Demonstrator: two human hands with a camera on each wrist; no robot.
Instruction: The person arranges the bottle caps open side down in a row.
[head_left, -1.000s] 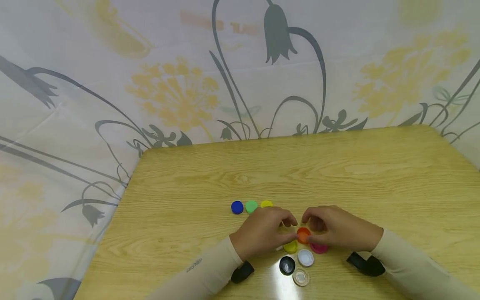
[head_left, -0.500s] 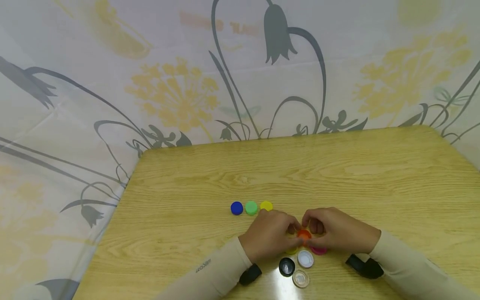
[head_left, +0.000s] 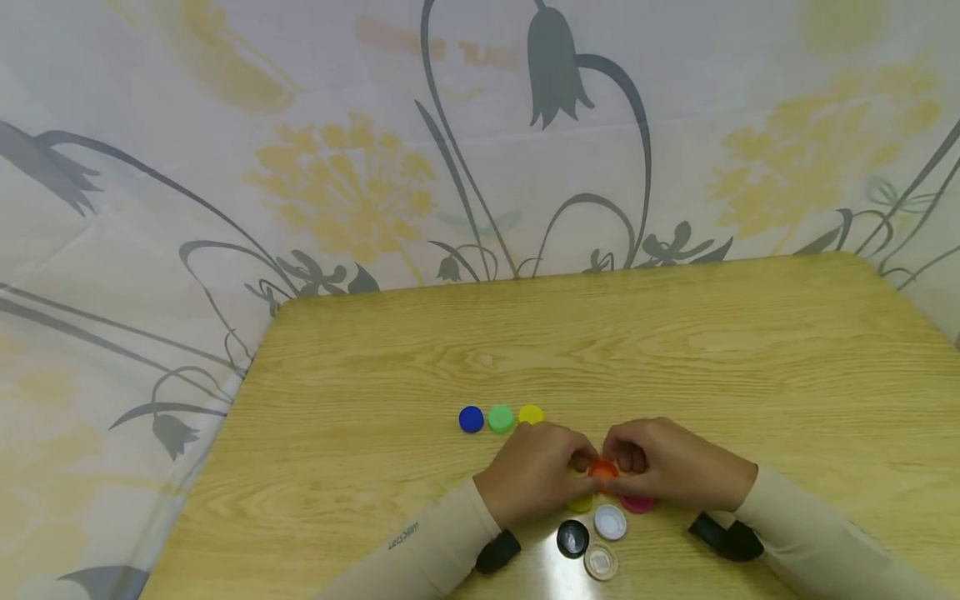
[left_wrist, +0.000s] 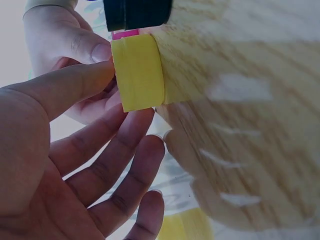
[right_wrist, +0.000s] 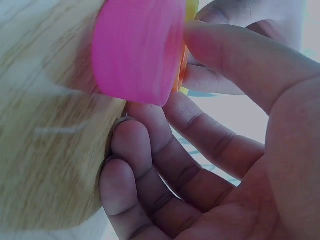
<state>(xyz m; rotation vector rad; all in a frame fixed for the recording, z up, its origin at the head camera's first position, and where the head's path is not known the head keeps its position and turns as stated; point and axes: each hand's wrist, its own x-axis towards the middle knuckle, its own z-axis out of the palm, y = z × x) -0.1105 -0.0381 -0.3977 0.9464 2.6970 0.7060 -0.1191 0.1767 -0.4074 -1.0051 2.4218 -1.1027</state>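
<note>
An orange bottle cap (head_left: 603, 472) sits between my two hands on the table. My left hand (head_left: 536, 471) pinches its left side between thumb and forefinger, and my right hand (head_left: 667, 465) grips the opposite side likewise. Partly hidden under the left hand is a yellow cap (head_left: 579, 502), which the left wrist view shows large as a yellow cap (left_wrist: 140, 72) in front of the fingertips. A pink cap (head_left: 638, 503) lies below the right thumb; from the right wrist it appears as a pink cap (right_wrist: 137, 52) covering most of the orange one.
Blue (head_left: 471, 419), green (head_left: 501, 418) and yellow caps (head_left: 531, 415) form a row beyond the left hand. Closer to me lie a white cap (head_left: 611, 522), a black cap (head_left: 573, 539) and a beige cap (head_left: 601, 562). A flower-patterned curtain (head_left: 480, 142) hangs behind the wooden table (head_left: 675, 333).
My left hand has moved right toward the orange cap, and the fingertips of both hands have drawn together around it. The row of three caps keeps its arrangement.
</note>
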